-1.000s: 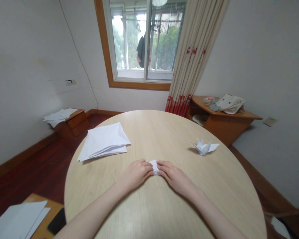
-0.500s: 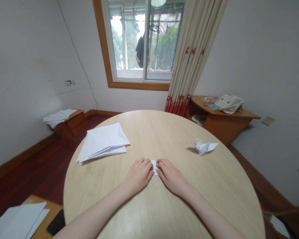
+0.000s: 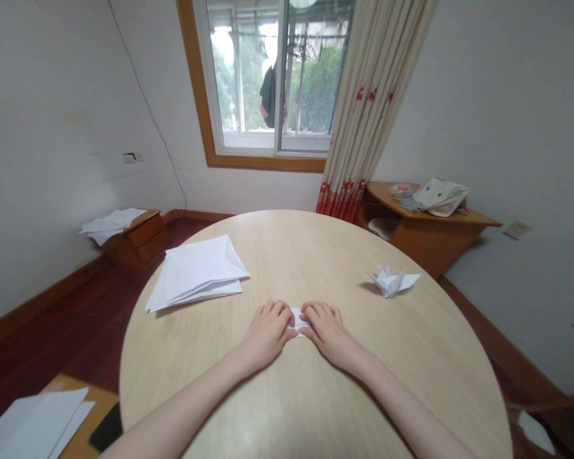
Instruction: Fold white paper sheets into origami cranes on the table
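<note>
Both my hands rest palm down on a round pale wooden table [image 3: 316,395], close together. My left hand [image 3: 266,331] and my right hand [image 3: 326,331] press their curled fingertips onto a small folded piece of white paper [image 3: 297,317] between them. Most of that paper is hidden under the fingers. A stack of folded white paper sheets [image 3: 196,273] lies to the left of my hands. A finished white paper crane [image 3: 391,281] sits on the table to the right.
A low wooden cabinet [image 3: 134,236] with papers stands by the left wall. A wooden side table [image 3: 425,226] with a cloth bag is at the right, beside a curtain. White sheets [image 3: 33,424] and a dark phone lie on a wooden surface at the bottom left.
My hands have drawn slightly closer together over the small paper, covering more of it. The view has shifted a little.
</note>
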